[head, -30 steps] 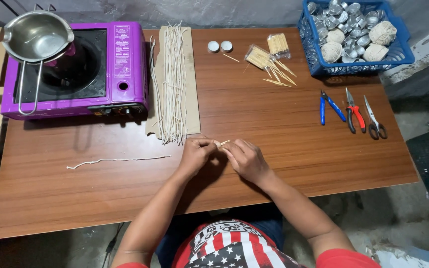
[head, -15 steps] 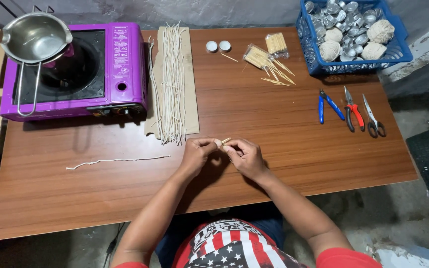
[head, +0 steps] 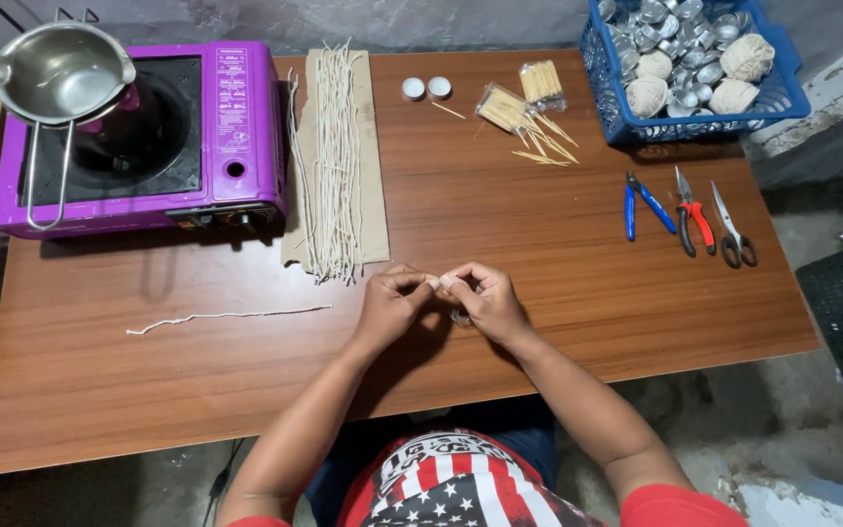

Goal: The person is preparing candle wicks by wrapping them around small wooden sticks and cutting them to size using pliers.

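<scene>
Both your left hand (head: 389, 304) and right hand (head: 485, 303) pinch one thin wooden stick (head: 436, 281) near the worktop's (head: 539, 244) front edge; it looks light, stiff and snappable, so grip close to its ends.
</scene>
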